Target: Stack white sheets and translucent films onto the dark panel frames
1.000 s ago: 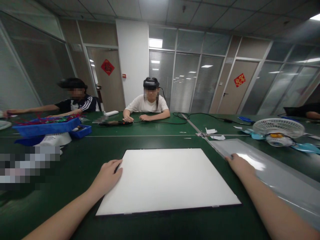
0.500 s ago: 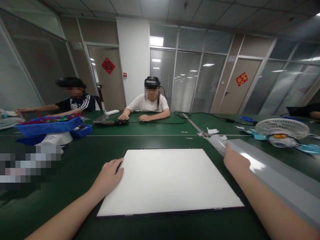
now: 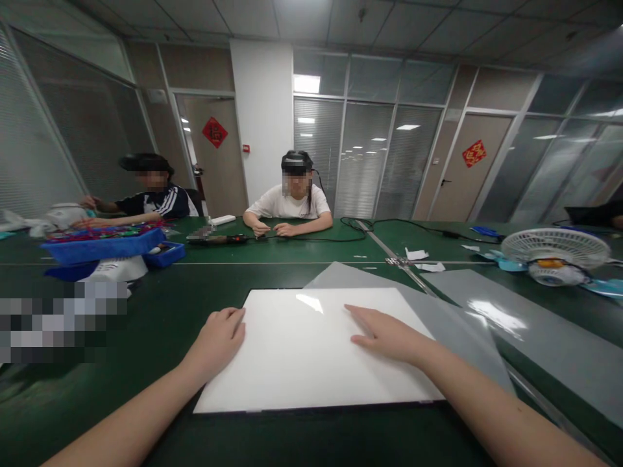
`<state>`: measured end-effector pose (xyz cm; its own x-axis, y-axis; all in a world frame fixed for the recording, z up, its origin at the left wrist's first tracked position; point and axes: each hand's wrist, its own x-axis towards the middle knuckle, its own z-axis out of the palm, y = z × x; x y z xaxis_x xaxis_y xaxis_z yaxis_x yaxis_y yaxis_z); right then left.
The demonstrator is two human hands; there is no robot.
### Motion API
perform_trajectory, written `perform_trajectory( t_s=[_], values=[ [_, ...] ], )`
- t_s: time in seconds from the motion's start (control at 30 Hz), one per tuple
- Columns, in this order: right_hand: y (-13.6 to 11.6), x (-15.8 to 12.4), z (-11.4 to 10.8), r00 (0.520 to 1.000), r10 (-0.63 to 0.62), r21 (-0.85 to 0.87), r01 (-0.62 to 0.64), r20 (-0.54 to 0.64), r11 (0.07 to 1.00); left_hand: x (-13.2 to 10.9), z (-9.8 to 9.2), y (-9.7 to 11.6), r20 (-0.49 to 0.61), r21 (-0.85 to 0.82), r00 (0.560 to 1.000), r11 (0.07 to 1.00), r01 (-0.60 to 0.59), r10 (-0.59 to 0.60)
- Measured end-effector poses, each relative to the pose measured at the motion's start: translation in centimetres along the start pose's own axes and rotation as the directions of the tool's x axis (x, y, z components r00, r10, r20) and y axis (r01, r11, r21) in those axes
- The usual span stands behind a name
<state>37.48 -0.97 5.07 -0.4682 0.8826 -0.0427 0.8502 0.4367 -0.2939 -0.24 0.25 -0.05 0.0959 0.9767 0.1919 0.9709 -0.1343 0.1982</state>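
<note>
A flat white panel [image 3: 287, 363] with a thin dark border lies on the green table in front of me. My left hand [image 3: 219, 340] is closed around its left edge, thumb on the white face. A translucent grey sheet [image 3: 452, 324] lies slanted across the panel's far right part and sticks out beyond it. Its outline over the white face is hard to see, though a bright reflection shows there. My right hand [image 3: 384, 334] is over the panel's right half, on or just above the sheet, index finger stretched out and thumb apart.
Another grey sheet [image 3: 525, 324] lies to the right. Beyond it are a white fan part [image 3: 555, 250] and paper scraps [image 3: 416, 254]. Blue trays [image 3: 104, 245] with red wires stand left. Two people sit across the table, near a black cable [image 3: 311, 239].
My right hand has swung left from the right side to over the panel. A grey sheet now overlaps the panel's right part. My left hand stays at the left edge.
</note>
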Motion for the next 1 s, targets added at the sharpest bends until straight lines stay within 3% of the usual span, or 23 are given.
perform_trajectory(
  t_s=[0.07, 0.17, 0.23, 0.33, 0.4, 0.53, 0.6, 0.67, 0.73, 0.87, 1.0],
  values=[
    [0.4, 0.1, 0.0, 0.998, -0.026, -0.020, 0.025, -0.063, 0.999, -0.1, -0.2, 0.2, 0.009, 0.011, 1.000, 1.000, -0.001, 0.001],
    [1.5, 0.4, 0.0, 0.966, 0.168, -0.198, -0.207, -0.199, 0.958, -0.2, -0.5, 0.4, 0.010, 0.029, 1.000, 1.000, 0.000, -0.001],
    [2.3, 0.5, 0.3, 0.941, 0.256, -0.229, -0.305, -0.222, 0.924, -0.2, -0.5, 0.4, 0.011, 0.034, 1.000, 0.999, -0.001, 0.001],
    [3.2, 0.7, 1.1, 0.977, 0.118, -0.098, -0.137, -0.176, 0.986, -0.1, -0.2, 0.0, 0.008, 0.015, 1.000, 1.000, 0.001, -0.001],
    [3.7, 0.8, 1.6, 0.975, 0.026, -0.095, -0.048, -0.222, 0.994, 0.0, 0.2, -0.4, 0.002, -0.010, 1.000, 1.000, 0.007, -0.007],
    [4.3, 1.0, 1.7, 0.914, 0.188, -0.254, -0.290, -0.360, 0.923, 0.1, 0.6, -0.9, -0.015, -0.057, 1.000, 0.998, 0.023, -0.024],
    [4.6, 0.9, 1.3, 0.936, 0.200, -0.215, -0.267, -0.289, 0.939, 0.1, 0.6, -0.9, -0.016, -0.067, 0.999, 0.997, 0.028, -0.029],
    [4.9, 0.8, 0.7, 0.974, 0.091, -0.119, -0.117, -0.207, 0.986, 0.1, 0.6, -0.9, -0.007, -0.067, 1.000, 0.997, 0.028, -0.028],
    [5.2, 0.6, 0.1, 0.977, 0.011, -0.117, -0.036, -0.212, 0.993, 0.1, 0.6, -1.0, 0.000, -0.058, 1.000, 0.998, 0.025, -0.025],
    [5.5, 0.1, -0.1, 0.971, 0.094, -0.320, -0.162, -0.219, 0.934, 0.2, 0.8, -1.1, -0.024, -0.036, 1.000, 0.999, 0.002, -0.003],
    [5.4, 0.0, 0.9, 0.992, -0.021, -0.259, -0.011, -0.122, 0.966, 0.2, 0.8, -1.1, -0.044, -0.010, 0.999, 1.000, -0.016, 0.016]
  ],
)
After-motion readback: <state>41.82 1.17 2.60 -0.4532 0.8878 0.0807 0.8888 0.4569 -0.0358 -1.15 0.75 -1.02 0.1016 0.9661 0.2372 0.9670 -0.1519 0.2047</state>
